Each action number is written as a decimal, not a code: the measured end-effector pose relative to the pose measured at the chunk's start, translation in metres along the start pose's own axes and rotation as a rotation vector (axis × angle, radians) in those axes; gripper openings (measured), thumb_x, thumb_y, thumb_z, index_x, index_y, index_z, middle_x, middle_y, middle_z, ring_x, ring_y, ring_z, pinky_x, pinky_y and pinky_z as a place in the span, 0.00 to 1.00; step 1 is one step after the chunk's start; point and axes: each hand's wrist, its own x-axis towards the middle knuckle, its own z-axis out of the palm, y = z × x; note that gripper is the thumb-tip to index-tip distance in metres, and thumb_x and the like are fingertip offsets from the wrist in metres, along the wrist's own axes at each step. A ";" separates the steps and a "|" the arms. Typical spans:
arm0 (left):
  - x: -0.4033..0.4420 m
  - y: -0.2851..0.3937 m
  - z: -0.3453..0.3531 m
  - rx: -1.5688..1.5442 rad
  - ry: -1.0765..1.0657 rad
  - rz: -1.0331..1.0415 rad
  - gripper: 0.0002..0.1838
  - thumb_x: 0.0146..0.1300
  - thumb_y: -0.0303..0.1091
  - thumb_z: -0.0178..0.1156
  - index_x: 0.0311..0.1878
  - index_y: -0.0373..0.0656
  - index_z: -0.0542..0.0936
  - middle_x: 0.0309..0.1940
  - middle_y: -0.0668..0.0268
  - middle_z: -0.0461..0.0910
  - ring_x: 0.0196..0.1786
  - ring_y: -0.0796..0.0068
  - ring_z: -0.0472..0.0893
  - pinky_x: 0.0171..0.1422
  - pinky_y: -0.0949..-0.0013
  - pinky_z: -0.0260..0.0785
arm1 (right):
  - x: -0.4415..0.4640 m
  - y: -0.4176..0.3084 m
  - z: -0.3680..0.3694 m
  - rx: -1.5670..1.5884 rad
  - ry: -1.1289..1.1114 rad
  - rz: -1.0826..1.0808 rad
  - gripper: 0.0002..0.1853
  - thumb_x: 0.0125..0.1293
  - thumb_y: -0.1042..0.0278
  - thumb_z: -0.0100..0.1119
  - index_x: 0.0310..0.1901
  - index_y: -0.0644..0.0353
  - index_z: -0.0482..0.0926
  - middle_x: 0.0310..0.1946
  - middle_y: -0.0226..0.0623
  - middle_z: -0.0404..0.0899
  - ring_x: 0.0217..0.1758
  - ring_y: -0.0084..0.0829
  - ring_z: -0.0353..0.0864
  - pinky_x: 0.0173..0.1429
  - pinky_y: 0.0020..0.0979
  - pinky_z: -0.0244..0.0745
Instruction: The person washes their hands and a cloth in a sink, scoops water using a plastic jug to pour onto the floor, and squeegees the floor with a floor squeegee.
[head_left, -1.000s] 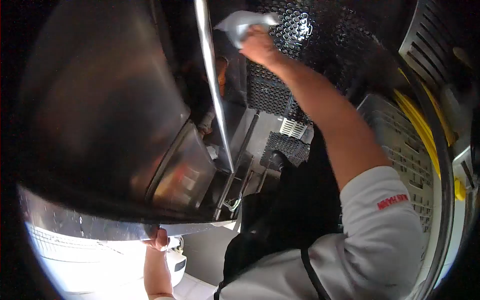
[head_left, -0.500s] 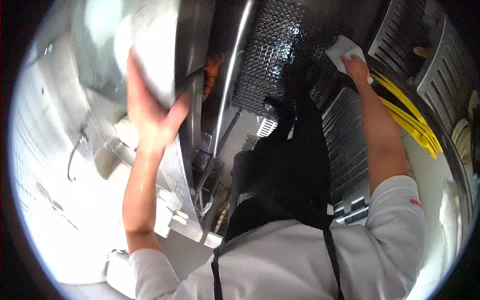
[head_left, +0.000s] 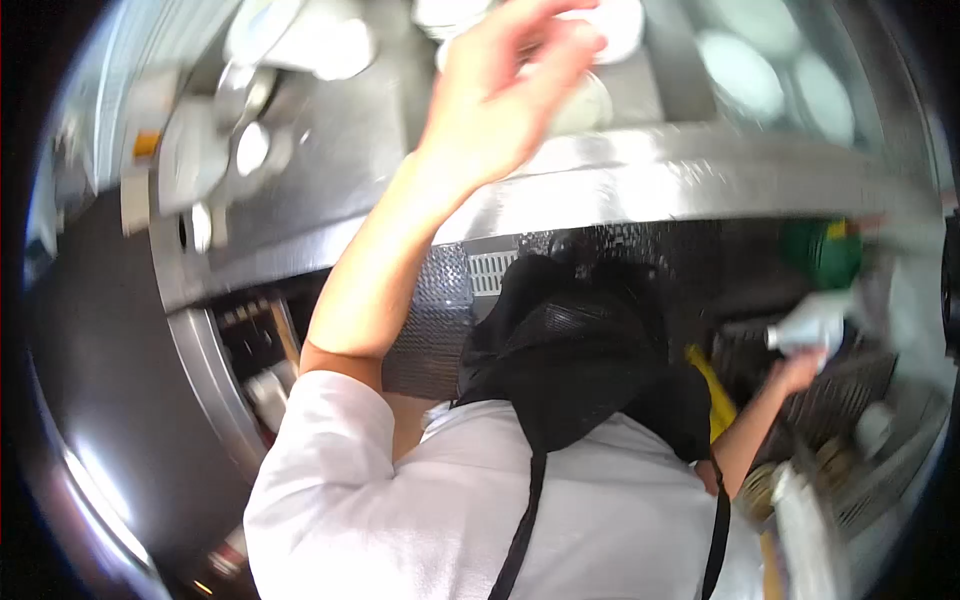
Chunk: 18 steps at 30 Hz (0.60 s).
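Note:
My left hand (head_left: pixel 500 100) is raised over the steel counter (head_left: pixel 340 150), blurred, with its fingers apart and nothing visible in it. White dishes (head_left: pixel 615 28) lie just beyond its fingers. Low at the right, my right hand (head_left: pixel 798 372) is closed on a white cloth (head_left: pixel 815 322), which hangs above a dark crate (head_left: pixel 850 390). The cloth is smeared by motion.
More white plates (head_left: pixel 740 75) stand at the upper right. A green round object (head_left: pixel 822 250) is beneath the counter's right part. Yellow material (head_left: pixel 712 395) lies beside my body. Small dishes and utensils (head_left: pixel 252 148) are on the counter's left part. A floor grate (head_left: pixel 490 272) shows below.
The view has swung from the floor mats to the counter with dishes. My left hand has left the steel edge and is now over the counter. The cloth has stayed in my right hand.

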 end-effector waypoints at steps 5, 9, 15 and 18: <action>-0.170 -0.088 -0.091 0.133 1.274 0.258 0.15 0.75 0.40 0.46 0.37 0.39 0.73 0.22 0.70 0.70 0.27 0.79 0.71 0.36 0.74 0.66 | -0.023 -0.168 0.028 0.445 -0.026 -0.289 0.26 0.69 0.50 0.51 0.38 0.75 0.76 0.36 0.47 0.78 0.38 0.39 0.78 0.49 0.41 0.77; -0.290 -0.174 -0.067 -0.089 1.982 0.038 0.18 0.74 0.46 0.47 0.29 0.45 0.66 0.24 0.72 0.65 0.27 0.83 0.67 0.30 0.74 0.61 | -0.037 -0.260 0.070 0.685 -0.276 -0.635 0.26 0.71 0.49 0.48 0.33 0.70 0.74 0.32 0.44 0.76 0.35 0.37 0.76 0.48 0.40 0.76; -0.359 -0.360 0.111 0.136 1.761 -1.283 0.33 0.70 0.57 0.41 0.55 0.31 0.72 0.54 0.38 0.73 0.59 0.37 0.70 0.65 0.48 0.60 | -0.056 -0.359 0.171 0.674 -0.620 -0.400 0.35 0.70 0.35 0.40 0.37 0.69 0.74 0.30 0.41 0.75 0.31 0.32 0.71 0.33 0.33 0.65; -0.354 -0.382 0.223 -0.152 1.630 -1.534 0.36 0.71 0.57 0.35 0.59 0.30 0.71 0.60 0.36 0.68 0.68 0.36 0.61 0.72 0.50 0.53 | -0.043 -0.389 0.213 0.667 -0.783 -0.392 0.40 0.68 0.34 0.42 0.47 0.76 0.74 0.39 0.49 0.80 0.36 0.37 0.77 0.33 0.34 0.66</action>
